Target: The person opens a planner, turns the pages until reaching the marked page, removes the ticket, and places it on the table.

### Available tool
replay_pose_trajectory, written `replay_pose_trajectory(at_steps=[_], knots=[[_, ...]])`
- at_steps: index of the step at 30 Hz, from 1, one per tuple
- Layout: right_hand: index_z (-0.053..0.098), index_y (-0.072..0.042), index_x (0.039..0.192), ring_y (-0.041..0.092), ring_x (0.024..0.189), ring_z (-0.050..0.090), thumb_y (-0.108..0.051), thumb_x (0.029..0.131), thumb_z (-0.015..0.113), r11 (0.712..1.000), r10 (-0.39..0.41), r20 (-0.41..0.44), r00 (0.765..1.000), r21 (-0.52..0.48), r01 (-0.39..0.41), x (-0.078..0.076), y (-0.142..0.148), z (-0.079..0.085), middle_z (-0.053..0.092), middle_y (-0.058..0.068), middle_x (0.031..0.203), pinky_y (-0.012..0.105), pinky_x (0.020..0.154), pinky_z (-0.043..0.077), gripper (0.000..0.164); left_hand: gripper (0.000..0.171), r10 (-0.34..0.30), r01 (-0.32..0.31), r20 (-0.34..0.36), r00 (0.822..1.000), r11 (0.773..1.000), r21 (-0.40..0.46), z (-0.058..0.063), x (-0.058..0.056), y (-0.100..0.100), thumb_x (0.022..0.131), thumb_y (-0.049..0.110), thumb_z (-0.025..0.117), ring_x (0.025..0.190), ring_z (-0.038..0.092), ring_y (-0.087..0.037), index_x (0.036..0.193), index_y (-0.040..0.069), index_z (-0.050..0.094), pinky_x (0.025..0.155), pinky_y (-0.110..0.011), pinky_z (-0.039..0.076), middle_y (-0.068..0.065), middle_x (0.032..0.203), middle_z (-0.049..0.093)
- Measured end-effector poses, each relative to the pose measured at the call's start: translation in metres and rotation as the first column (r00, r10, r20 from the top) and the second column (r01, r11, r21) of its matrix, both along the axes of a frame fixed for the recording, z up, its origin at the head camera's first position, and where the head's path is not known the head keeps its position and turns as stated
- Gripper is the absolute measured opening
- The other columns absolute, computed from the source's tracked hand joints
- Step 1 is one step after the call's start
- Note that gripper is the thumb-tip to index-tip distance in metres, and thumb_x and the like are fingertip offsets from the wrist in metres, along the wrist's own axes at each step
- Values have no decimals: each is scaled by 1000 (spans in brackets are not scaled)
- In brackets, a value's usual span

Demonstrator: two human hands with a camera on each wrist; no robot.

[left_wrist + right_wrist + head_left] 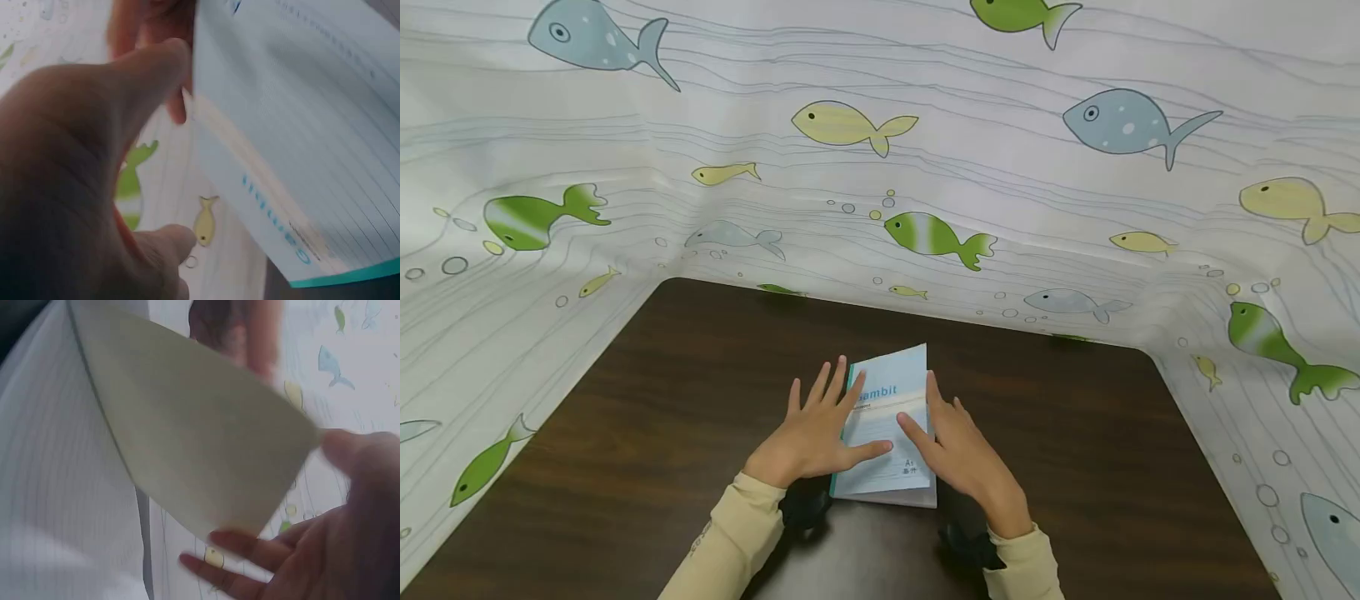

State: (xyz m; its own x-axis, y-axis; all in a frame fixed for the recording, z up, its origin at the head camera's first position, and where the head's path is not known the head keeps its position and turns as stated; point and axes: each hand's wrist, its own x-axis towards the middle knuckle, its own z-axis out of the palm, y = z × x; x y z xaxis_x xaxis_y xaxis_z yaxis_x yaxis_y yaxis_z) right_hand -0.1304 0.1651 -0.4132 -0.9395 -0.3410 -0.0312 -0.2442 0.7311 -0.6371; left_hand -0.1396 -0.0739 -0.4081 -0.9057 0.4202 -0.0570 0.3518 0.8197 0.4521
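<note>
A light blue notebook [880, 467] with a teal spine and blue lettering lies on the dark table. Its front cover [206, 431] is lifted along the right side, showing a plain inner face beside lined pages [69, 487]. My left hand [808, 437] spreads over the spine side, fingers extended and thumb across the cover's face. At the cover's raised free edge is my right hand [958, 450]; its thumb overlaps the front, and its fairly straight fingers [250, 550] reach past the lower edge on the inner side. The left wrist view shows the printed cover beside the left thumb [144, 75].
The dark wood-grain table [625, 400] spreads around the notebook. White sheeting [850, 192] printed with fish rises along the back and both sides. Dark wrist bands [805, 508] sit under the cream sleeves [730, 533].
</note>
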Motion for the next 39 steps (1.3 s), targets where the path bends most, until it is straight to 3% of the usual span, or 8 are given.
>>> replay_pose_trajectory(at_steps=[8, 14, 18, 23, 27, 30, 35, 39], knots=[[-7, -17, 166, 30, 152, 34, -47, 114, 25, 927, 230, -44, 972, -293, -232, 10, -19, 2, 19, 4, 171, 59, 118, 35, 68, 104, -51, 45, 29, 998, 986, 163, 25, 10, 0, 96, 75, 48, 159, -9, -27, 167, 14, 1, 122, -66, -10, -4, 171, -18], [6, -24, 168, 23, 156, 25, -51, 112, 14, 885, 344, -85, 935, -305, -353, 15, -29, -1, 15, -3, 173, 60, 122, 26, 62, 95, -44, 40, 13, 999, 973, 229, 44, 21, -12, 100, 61, 55, 157, 17, -38, 167, 12, 8, 123, -68, 6, -13, 172, -2], [25, -22, 166, 26, 156, 24, -43, 114, 21, 914, 326, -76, 942, -230, -335, 15, -30, -5, 24, 3, 171, 57, 125, 23, 56, 74, -9, 3, 28, 1000, 983, 186, 56, 29, -27, 105, 32, 57, 145, 37, -52, 165, 6, 23, 117, -69, 28, -23, 170, 13], [46, -10, 157, 37, 154, 28, -46, 112, 35, 981, 191, -49, 980, -30, -192, 3, -23, -28, 36, 17, 164, 61, 125, 16, 59, 71, 72, -71, -32, 997, 997, 40, 64, 34, -45, 96, 2, 60, 144, 34, -55, 159, -7, 29, 113, -70, 33, -36, 164, 17], [53, -7, 151, 32, 155, 29, -54, 106, 47, 992, 103, -102, 989, 78, -95, -7, -10, -53, 39, 15, 163, 64, 125, 10, 66, 71, 105, -107, -45, 993, 992, -60, 52, 23, -49, 88, -10, 64, 151, 19, -55, 153, -13, 34, 120, -69, 20, -42, 161, 17], [54, -8, 151, 30, 155, 29, -50, 102, 57, 994, 87, -170, 982, 73, -75, -11, -1, -67, 39, 13, 163, 62, 125, 10, 64, 68, 45, -47, -24, 999, 995, -93, 30, 12, -43, 86, -14, 64, 152, 17, -53, 148, -17, 39, 123, -65, 16, -42, 160, 20], [56, -6, 149, 32, 154, 31, -41, 101, 63, 997, 66, -254, 965, -12, -71, -14, 7, -82, 41, 14, 162, 58, 125, 19, 60, 59, -88, 89, 32, 996, 995, -41, -15, 12, -31, 94, -2, 68, 150, 29, -46, 146, -18, 43, 122, -58, 28, -35, 159, 32], [54, -3, 150, 33, 153, 31, -42, 102, 62, 999, 25, -278, 960, -19, -31, -13, 8, -85, 41, 16, 162, 58, 125, 21, 62, 56, -102, 106, -50, 994, 991, 76, -44, 19, -23, 100, 5, 62, 149, 36, -41, 150, -12, 42, 120, -54, 33, -27, 160, 37]])
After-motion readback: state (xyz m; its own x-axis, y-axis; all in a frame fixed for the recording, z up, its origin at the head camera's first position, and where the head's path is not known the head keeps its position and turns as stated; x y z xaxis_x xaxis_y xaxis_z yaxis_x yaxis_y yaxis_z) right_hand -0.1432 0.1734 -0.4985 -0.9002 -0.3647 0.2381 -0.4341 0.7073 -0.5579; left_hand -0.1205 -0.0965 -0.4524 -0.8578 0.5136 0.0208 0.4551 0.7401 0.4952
